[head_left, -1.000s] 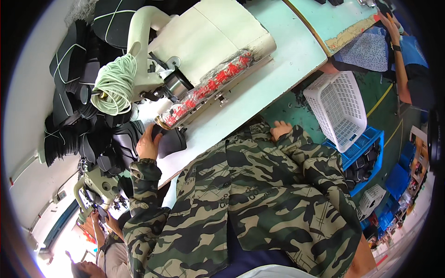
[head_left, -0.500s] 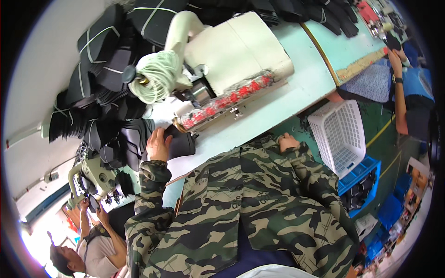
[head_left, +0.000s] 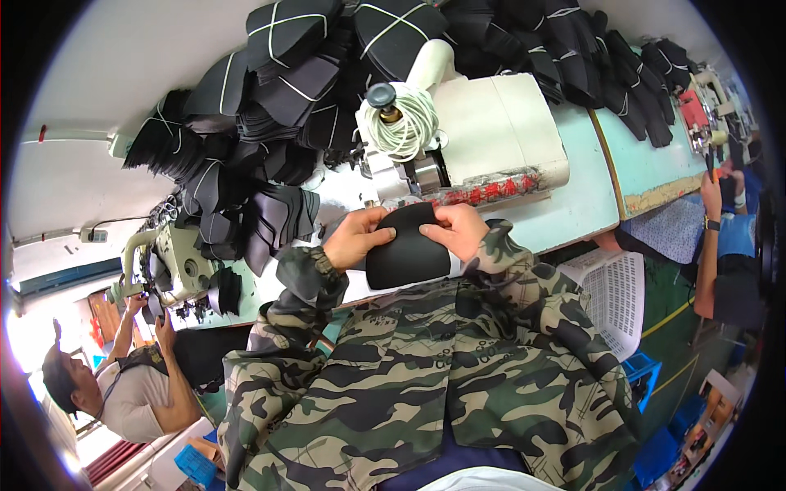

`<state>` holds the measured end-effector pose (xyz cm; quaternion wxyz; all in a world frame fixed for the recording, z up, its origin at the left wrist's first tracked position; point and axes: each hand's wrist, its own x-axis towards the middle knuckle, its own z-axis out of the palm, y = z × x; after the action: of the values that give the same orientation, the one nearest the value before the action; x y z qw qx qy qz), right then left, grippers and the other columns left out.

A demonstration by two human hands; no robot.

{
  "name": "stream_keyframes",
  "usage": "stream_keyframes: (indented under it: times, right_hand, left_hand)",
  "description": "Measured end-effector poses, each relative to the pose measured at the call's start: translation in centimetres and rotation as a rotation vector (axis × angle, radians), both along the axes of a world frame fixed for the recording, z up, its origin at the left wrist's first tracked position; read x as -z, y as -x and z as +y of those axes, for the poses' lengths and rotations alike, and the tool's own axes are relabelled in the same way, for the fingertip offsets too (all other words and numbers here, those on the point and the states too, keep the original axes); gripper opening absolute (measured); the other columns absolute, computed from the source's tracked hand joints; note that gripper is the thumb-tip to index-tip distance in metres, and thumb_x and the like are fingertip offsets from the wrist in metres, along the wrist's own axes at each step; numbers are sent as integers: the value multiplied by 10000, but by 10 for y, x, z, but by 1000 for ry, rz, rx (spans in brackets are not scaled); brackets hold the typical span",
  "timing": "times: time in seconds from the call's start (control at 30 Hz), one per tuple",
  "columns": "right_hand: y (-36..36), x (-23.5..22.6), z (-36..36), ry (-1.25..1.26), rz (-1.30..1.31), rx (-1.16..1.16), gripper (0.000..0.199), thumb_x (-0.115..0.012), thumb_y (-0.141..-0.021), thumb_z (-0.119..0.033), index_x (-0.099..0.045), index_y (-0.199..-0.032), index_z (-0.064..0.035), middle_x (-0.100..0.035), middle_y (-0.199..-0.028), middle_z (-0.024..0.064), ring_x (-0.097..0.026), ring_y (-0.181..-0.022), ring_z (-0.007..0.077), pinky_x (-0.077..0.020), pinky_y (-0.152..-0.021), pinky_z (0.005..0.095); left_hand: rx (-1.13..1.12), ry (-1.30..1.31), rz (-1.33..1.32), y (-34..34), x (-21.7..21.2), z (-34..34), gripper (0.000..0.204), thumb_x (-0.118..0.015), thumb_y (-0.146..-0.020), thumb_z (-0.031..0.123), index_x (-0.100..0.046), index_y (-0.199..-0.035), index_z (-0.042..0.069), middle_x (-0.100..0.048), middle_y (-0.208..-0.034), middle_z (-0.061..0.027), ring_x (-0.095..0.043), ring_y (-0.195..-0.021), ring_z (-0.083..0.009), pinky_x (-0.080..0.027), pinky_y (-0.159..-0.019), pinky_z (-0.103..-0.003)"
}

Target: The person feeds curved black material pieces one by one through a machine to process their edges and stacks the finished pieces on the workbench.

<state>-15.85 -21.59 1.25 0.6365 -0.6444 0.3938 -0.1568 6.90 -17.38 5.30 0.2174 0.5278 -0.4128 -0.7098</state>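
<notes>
Both hands grip one black fabric piece (head_left: 407,255) above the near tabletop (head_left: 573,214) edge: left hand (head_left: 357,238) fingers pinch its left side, right hand (head_left: 458,231) fingers clamp its top right. Just beyond stands a cream sewing machine (head_left: 491,131), then stacked black pieces (head_left: 262,123).

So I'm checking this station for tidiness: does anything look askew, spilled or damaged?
Nothing looks damaged or spilled. The left hand and right hand hold a black fabric piece flat. The black cut pieces behind the sewing machine are heaped loosely, not stacked.
</notes>
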Motion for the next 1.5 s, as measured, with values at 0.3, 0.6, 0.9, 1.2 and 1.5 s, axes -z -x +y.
stream_keyframes:
  times: [0.3, 0.6, 0.9, 1.2, 1.5]
  right_hand:
    - [-23, 5, -18, -86, 54, -57, 191, -611, -839, -83, -601, -971, 55, -664, -828, 79, -605, -713, 96, -487, -628, 237]
    - [-1, -3, 4, -158, -91, -96, 245, -605, -868, -148, -495, -711, 5, -454, -604, -39, -384, -588, 22, -334, -505, 234]
    - [4, 5, 22, -143, -114, 14, 375, -624, -848, -173, -361, -623, -31, -345, -527, -28, -278, -530, 48, -244, -455, 279]
    - [-4, -18, 4, -460, -361, 100, 142, -599, -869, -116, -599, -871, 26, -613, -732, 9, -540, -669, 40, -433, -585, 218]
    - [-14, -19, -18, 357, 240, 1, 231, -658, -797, -246, -605, -766, -23, -622, -653, 124, -617, -574, 211, -460, -525, 299]
  left_hand:
    - [30, -83, 8, -6, 13, -22, 229, -496, -925, 185, -573, -1058, 14, -605, -861, 1, -555, -745, -62, -466, -692, -222]
    - [-440, -109, -309, -67, 88, -59, 381, -455, -930, 243, -406, -1206, -15, -593, -1000, -219, -668, -744, -296, -548, -553, -336]
    - [-589, 55, -46, -72, 136, -70, 332, -480, -932, 247, -506, -1113, -29, -628, -987, -178, -658, -867, -265, -552, -687, -315]
    - [55, 262, -169, -21, -15, -25, 282, -422, -951, 143, -539, -1104, -63, -622, -958, -116, -628, -828, -151, -508, -701, -268]
    - [-60, -28, -192, 2, 2, -21, 256, -552, -880, 162, -607, -1012, -51, -631, -793, -49, -573, -647, -101, -479, -606, -245]
